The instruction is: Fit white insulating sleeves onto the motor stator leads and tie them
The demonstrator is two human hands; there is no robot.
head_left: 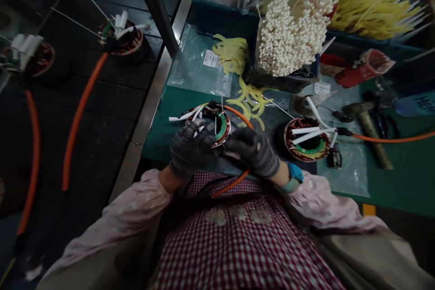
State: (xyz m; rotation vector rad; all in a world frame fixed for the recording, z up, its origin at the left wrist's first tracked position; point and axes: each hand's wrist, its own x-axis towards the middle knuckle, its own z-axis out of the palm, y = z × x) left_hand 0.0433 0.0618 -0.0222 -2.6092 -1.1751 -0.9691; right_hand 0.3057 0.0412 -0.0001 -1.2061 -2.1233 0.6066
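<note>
A motor stator (224,128) with a green ring, copper windings and white sleeved leads stands on the table in front of me. My left hand (190,148), in a dark grey glove, is closed over its left side with the fingers on the leads. At its lower right, my gloved right hand (254,150) has its fingers curled together; what they pinch is hidden. An orange cable (239,115) runs from the stator's top, passes behind my right hand and comes out below it. A thin white cord rises from the stator.
A second stator (306,140) sits to the right, near a hammer (375,140). Yellow curved strips (251,99) lie behind my hands, before a box of white tubes (288,36). At left, more stators (124,43) with hanging orange cables rest on a dark surface.
</note>
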